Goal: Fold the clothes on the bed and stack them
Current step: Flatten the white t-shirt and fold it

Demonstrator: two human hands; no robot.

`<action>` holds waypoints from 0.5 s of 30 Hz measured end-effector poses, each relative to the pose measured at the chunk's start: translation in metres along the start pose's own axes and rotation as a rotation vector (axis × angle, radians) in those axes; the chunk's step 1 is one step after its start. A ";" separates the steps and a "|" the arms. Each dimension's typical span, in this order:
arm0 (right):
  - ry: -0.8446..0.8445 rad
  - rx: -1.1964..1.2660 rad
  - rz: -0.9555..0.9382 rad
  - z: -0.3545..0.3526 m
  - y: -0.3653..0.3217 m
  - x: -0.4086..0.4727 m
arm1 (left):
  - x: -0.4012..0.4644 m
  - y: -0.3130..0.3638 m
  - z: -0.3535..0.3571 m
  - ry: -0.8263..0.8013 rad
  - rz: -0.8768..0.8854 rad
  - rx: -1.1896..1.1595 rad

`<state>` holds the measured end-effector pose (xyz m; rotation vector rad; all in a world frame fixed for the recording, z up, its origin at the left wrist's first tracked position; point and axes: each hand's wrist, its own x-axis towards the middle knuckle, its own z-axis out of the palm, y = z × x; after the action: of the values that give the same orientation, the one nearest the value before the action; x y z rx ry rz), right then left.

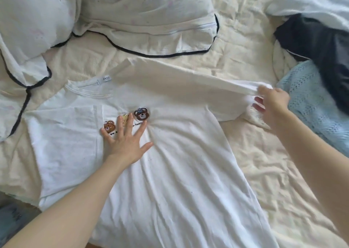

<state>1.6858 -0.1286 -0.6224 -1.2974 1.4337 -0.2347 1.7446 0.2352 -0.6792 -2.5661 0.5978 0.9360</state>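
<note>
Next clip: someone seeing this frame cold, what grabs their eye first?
Likely the white T-shirt spread face up across the middle of the bed, its bear patches on the chest. The left hand presses flat there, while the right hand pinches the sleeve at right, lifted off the bed. A light blue eyelet garment and dark clothing lie at the right edge.

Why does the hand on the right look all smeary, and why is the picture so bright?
Head view: the right hand is motion-blurred where it pinches the white T-shirt sleeve; the left hand, pressing flat, is sharper. Soft daylight washes out the cream bedsheet, with faint shadows; the wide lens bends the edges.
</note>
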 end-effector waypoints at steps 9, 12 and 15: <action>-0.196 0.694 0.189 0.058 -0.037 -0.061 | 0.000 -0.003 -0.010 -0.056 0.012 -0.056; -0.415 0.811 0.343 0.083 -0.022 -0.116 | -0.003 0.001 -0.021 0.137 -0.059 -0.351; -0.577 0.522 0.457 0.090 0.023 -0.156 | 0.001 0.005 -0.042 0.375 -0.248 -0.767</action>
<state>1.7075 0.0464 -0.5811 -0.5235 1.0326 0.0732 1.7649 0.2119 -0.6506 -3.4344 -0.0341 0.6815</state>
